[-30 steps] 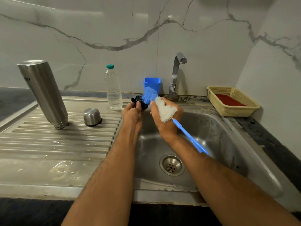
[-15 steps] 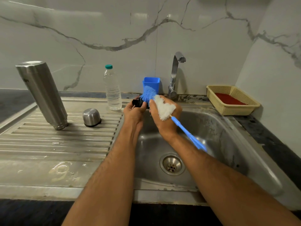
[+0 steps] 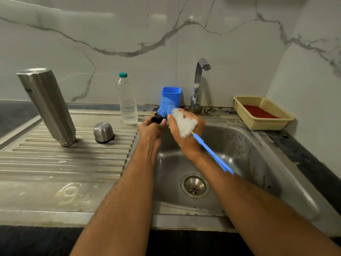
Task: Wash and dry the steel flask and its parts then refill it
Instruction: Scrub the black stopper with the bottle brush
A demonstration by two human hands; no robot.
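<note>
A yellow basket (image 3: 262, 124) holding a red cloth (image 3: 258, 112) is sitting right of the tap (image 3: 198, 84). A blue cup (image 3: 173, 94) is standing by the marble wall (image 3: 129, 30).

Flask (image 3: 48, 106), cup (image 3: 103, 132) on drainboard (image 3: 55, 163)

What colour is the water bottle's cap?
Teal green, on the water bottle's cap, seen in the head view.
</note>
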